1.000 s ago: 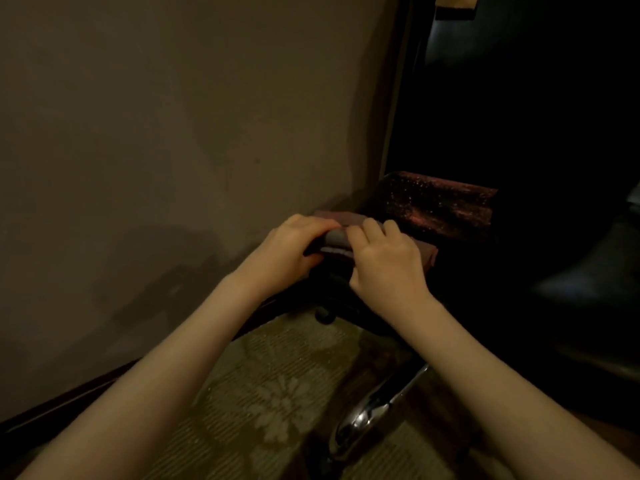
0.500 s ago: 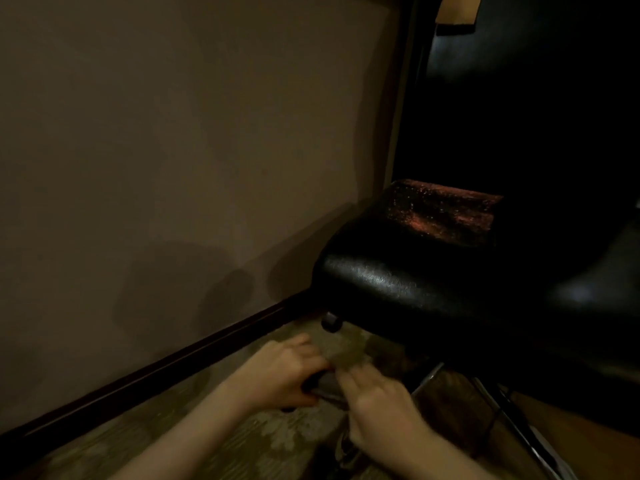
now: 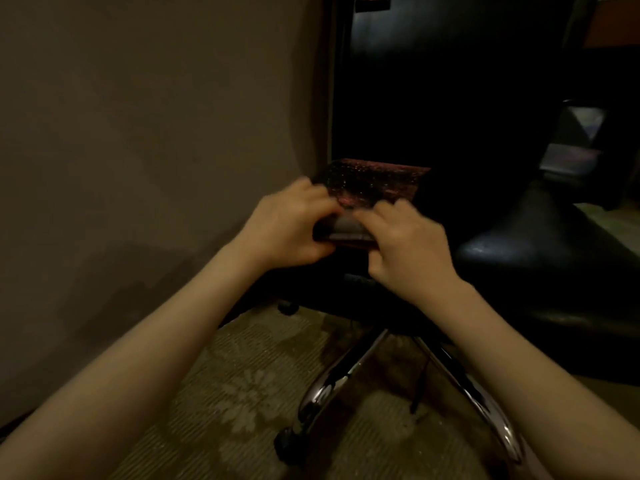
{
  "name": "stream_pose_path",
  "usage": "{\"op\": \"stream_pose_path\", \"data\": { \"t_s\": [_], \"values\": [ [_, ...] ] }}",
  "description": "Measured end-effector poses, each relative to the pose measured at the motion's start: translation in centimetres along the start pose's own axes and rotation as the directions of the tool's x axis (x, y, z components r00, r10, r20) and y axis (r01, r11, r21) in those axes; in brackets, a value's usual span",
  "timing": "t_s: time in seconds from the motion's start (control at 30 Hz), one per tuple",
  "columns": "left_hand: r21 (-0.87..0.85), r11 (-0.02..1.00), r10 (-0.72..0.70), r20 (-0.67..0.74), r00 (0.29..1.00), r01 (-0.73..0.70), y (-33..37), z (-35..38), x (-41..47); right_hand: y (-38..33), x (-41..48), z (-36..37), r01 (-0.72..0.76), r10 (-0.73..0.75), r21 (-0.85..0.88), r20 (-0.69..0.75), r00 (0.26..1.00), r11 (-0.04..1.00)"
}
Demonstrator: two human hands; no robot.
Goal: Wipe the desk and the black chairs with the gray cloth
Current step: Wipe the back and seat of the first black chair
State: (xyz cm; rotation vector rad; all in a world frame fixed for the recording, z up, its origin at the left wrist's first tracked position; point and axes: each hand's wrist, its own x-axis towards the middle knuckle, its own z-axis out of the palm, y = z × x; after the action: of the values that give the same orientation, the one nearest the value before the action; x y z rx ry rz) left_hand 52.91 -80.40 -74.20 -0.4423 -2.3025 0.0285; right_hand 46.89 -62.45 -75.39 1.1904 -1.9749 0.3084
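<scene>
Head camera: I held the folded gray cloth (image 3: 348, 229) in both hands over the seat of a black chair (image 3: 329, 289) that stood close to a plain wall (image 3: 138, 133) on the left. My left hand (image 3: 287, 226) was curled round the cloth's left end. My right hand (image 3: 408, 251) pinched its right end, with the fingers bent over the top edge. Blur softened the fingertips, and I could not tell whether the cloth touched the seat. Just beyond the cloth, on the far part of the seat, lay a reddish speckled patch (image 3: 374, 183). Below my wrists the chair's chrome legs (image 3: 332, 386) spread over a patterned carpet (image 3: 225, 393), and a black caster (image 3: 287, 441) sat at the near end of one leg. A second black chair (image 3: 540, 258) showed its glossy seat to the right, near my right hand but apart from it.
</scene>
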Motion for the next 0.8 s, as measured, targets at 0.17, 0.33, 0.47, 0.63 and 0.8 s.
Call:
{"op": "stream_pose_path", "data": {
  "t_s": [0.17, 0.33, 0.47, 0.63, 0.8],
  "values": [
    [-0.141, 0.988, -0.072, -0.014, 0.997, 0.069, 1.0, 2.0, -2.3, 0.2, -2.1, 0.9, 0.104, -0.104, 0.017, 0.049, 0.993, 0.994],
    [-0.17, 0.985, -0.029, 0.05, 0.998, 0.037, 1.1, 1.3, -2.6, -0.3, -2.9, 1.1, 0.109, -0.11, 0.024, 0.07, 0.991, 0.994],
    [-0.21, 0.978, 0.043, 0.276, 0.96, 0.017, -0.5, -0.5, -0.2, -0.2, -2.0, 0.4, 0.011, -0.02, 0.094, 0.101, 0.995, 0.996],
    [-0.219, 0.975, 0.113, 0.365, 0.924, -0.032, -3.2, -1.9, 9.0, 2.9, 3.5, -2.6, -0.338, 0.312, 0.11, 0.199, 0.929, 0.935],
    [-0.262, 0.962, 0.048, 0.429, 0.902, 0.073, -5.0, 1.9, 15.8, 7.7, 6.4, -2.6, -0.617, 0.626, -0.108, 0.181, 0.759, 0.78]
  ]
}}
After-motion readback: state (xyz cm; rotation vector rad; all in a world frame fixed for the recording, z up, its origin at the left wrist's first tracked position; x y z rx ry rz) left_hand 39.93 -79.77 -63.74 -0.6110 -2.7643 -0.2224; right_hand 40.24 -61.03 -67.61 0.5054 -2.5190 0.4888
